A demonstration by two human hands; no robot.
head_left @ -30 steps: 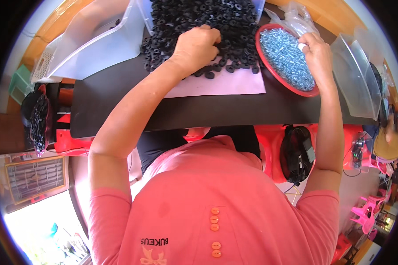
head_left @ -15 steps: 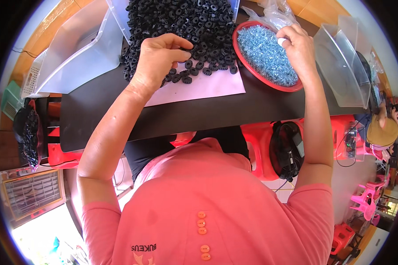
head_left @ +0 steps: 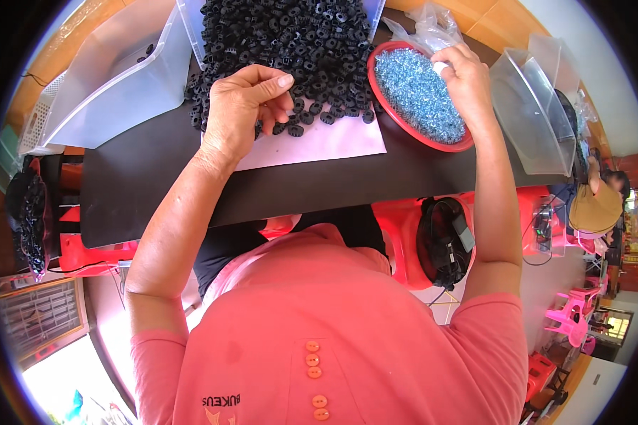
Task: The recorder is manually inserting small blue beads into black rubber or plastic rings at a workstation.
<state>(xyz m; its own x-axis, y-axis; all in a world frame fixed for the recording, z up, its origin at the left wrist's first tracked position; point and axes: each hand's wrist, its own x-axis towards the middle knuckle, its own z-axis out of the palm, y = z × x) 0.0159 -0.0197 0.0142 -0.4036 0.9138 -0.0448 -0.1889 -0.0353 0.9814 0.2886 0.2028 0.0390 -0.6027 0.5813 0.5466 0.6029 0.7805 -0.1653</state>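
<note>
My left hand (head_left: 242, 106) is raised at the front of a heap of small round black ridged plastic pieces (head_left: 283, 42). Its thumb and fingers are curled together, and whatever lies between them is hidden. Several of these pieces lie loose on a pink sheet (head_left: 333, 142) beside its fingertips. Over the far right rim of a red basin (head_left: 450, 146), my right hand (head_left: 466, 81) has its fingertips bent down close to the small clear-blue pieces (head_left: 415, 88) that fill it. A white cover wraps its thumb tip. What its pinched fingers hold is too small to see.
An open translucent bin (head_left: 113, 99) with a few black pieces stands left on the dark table (head_left: 298, 190). Nested clear bins (head_left: 528, 113) stand at the right, and a clear plastic bag (head_left: 432, 25) lies behind the basin. Another person (head_left: 594, 205) sits far right.
My left hand has drawn back from the black pieces and turned, its thumb now on top. My right hand stays at the basin. The whole view has shifted slightly.
</note>
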